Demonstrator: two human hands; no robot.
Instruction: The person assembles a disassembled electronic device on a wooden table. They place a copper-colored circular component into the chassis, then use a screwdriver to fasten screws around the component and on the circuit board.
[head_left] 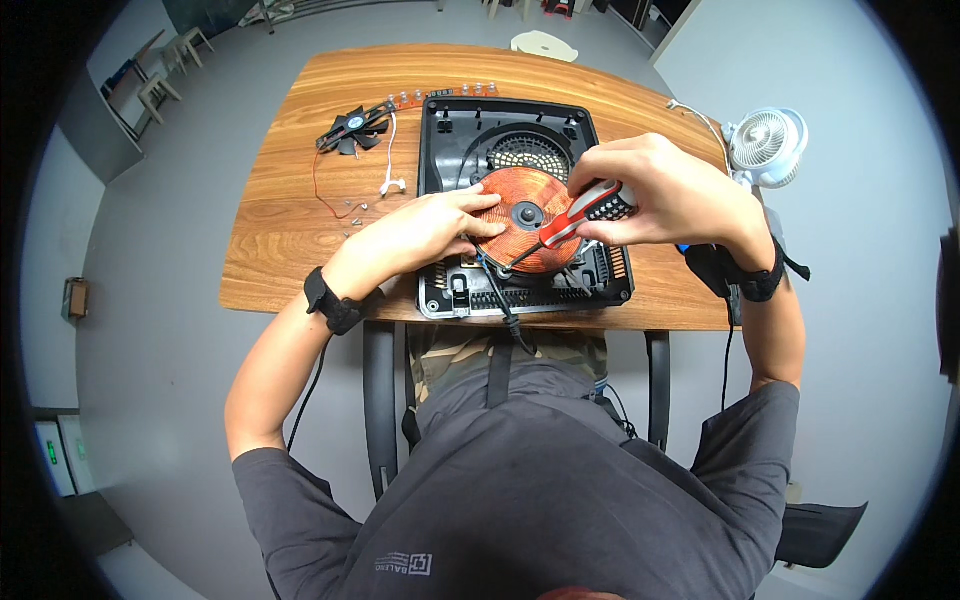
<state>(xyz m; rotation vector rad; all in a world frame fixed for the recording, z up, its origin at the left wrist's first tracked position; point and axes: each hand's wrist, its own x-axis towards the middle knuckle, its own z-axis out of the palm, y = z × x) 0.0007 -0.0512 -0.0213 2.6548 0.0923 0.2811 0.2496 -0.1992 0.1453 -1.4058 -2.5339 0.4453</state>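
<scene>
Head view: I look down on a wooden table (290, 230) with an opened black appliance base (600, 290) sitting at its near edge, right of centre. Inside that housing lies a round copper coil (525, 195), with a perforated vent grille (528, 152) just beyond it on the far side. A small white desk fan (765, 145) stands at the table's right edge, and a loose black cooling fan (352, 128) with its red wire lies on the far left of the table, well apart from the housing (a few tiny screws sit between them, too small to count).

My left hand (425, 232) rests flat on the left side of the coil, fingers spread and pressing, closed on nothing. My right hand (660, 195) is wrapped around a red-and-black screwdriver (575, 225), whose tip points down at the coil's near edge, close to my left fingertips.

I judge the step in hand to be working a fastener at the coil's rim. The next move calls for the tip seated squarely and the coil kept from shifting under the left palm.
</scene>
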